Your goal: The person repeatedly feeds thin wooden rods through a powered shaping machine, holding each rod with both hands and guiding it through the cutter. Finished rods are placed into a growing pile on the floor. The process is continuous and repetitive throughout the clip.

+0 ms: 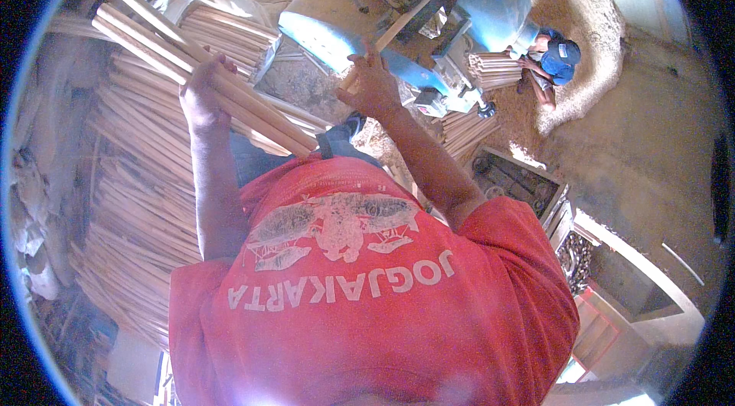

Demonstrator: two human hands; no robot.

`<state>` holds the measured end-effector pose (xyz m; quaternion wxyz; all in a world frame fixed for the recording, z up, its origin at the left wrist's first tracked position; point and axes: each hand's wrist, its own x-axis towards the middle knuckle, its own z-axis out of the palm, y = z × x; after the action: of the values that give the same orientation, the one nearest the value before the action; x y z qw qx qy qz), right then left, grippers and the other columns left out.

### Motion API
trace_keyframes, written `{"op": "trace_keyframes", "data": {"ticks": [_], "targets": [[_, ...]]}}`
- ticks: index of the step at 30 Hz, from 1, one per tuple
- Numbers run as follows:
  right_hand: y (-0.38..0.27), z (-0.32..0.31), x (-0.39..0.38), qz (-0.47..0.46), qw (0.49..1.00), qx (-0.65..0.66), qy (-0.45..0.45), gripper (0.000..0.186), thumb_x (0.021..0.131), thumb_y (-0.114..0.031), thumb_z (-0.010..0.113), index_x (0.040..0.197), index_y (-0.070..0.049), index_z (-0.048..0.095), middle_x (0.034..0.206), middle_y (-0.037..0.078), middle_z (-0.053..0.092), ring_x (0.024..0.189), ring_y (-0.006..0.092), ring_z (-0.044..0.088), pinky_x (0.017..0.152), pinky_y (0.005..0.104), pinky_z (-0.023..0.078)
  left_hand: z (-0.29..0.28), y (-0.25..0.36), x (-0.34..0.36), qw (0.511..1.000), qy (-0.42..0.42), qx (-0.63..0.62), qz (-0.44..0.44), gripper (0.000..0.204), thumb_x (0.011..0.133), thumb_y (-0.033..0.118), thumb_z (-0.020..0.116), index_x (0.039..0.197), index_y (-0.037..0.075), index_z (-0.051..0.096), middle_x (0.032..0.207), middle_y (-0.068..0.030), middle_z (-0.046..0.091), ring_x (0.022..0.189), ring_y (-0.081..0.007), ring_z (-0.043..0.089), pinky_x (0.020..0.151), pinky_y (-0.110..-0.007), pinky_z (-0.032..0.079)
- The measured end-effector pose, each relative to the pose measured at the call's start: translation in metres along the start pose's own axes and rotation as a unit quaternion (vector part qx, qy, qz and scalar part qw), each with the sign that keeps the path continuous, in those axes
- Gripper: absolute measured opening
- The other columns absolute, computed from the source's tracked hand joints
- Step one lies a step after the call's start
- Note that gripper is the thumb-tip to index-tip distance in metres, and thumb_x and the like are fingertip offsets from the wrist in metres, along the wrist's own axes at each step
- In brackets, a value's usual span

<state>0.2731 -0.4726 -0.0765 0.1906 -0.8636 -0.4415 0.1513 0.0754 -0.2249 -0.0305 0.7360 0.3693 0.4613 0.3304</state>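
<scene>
My left hand [205, 96] is closed around several long pale wooden rods [268, 121], which slant from the upper left down to my waist. My right hand [374, 88] reaches forward, its fingers bent around a single wooden rod [394, 32]. That rod's far end points at the dark bar of a blue machine [490, 11]. The contact between rod and machine is too small to make out.
Large stacks of wooden rods [145, 199] fill the left side. Beyond the machine, a person in a blue cap [560, 61] is beside a bundle of rods [494, 70], near heaped sawdust [589, 15]. An open-topped box with machine parts [517, 180] stands to my right.
</scene>
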Motion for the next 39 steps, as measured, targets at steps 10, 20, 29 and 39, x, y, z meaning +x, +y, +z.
{"op": "trace_keyframes", "data": {"ticks": [10, 20, 29, 39], "targets": [[0.031, 0.018, 0.000, -0.053, 0.993, -0.051, 0.090, 0.064, 0.074, -0.038, 0.080, 0.122, -0.002, 0.058, 0.155, 0.033, 0.021, 0.140, 0.0512, 0.032, 0.107, 0.0511, 0.044, 0.000, -0.003, -0.005, 1.000, -0.007, -0.008, 0.009, 0.043, 0.090, 0.019, 0.063, 0.124, -0.008, 0.057, 0.093, -0.0122, 0.063, 0.087, -0.0243, 0.064, 0.084, -0.036, 0.053], [0.045, 0.016, 0.019, -0.091, 0.990, -0.060, 0.093, 0.059, 0.081, -0.044, 0.078, 0.110, 0.004, 0.057, 0.147, 0.036, 0.031, 0.136, 0.0506, 0.037, 0.112, 0.0521, 0.036, 0.005, -0.004, -0.012, 1.000, -0.004, -0.025, 0.000, 0.039, 0.088, 0.014, 0.064, 0.120, -0.008, 0.058, 0.093, -0.0133, 0.063, 0.085, -0.0250, 0.064, 0.083, -0.038, 0.054], [0.044, 0.012, 0.019, -0.053, 0.993, -0.039, 0.103, 0.074, 0.083, -0.044, 0.076, 0.133, 0.004, 0.049, 0.152, 0.037, 0.024, 0.136, 0.0526, 0.036, 0.109, 0.0526, 0.040, -0.002, -0.007, -0.021, 0.999, -0.010, -0.017, 0.028, 0.042, 0.087, 0.014, 0.063, 0.121, -0.009, 0.058, 0.091, -0.0141, 0.065, 0.083, -0.0249, 0.065, 0.079, -0.036, 0.053], [0.060, 0.014, 0.020, -0.025, 0.978, -0.154, 0.136, 0.105, 0.079, -0.058, 0.072, 0.151, 0.003, 0.027, 0.152, 0.039, 0.025, 0.142, 0.0510, 0.028, 0.114, 0.0574, 0.027, 0.003, -0.009, -0.021, 0.999, 0.012, -0.048, 0.007, 0.046, 0.084, 0.005, 0.065, 0.125, -0.009, 0.052, 0.090, -0.0136, 0.061, 0.081, -0.0244, 0.064, 0.076, -0.036, 0.054]]}}
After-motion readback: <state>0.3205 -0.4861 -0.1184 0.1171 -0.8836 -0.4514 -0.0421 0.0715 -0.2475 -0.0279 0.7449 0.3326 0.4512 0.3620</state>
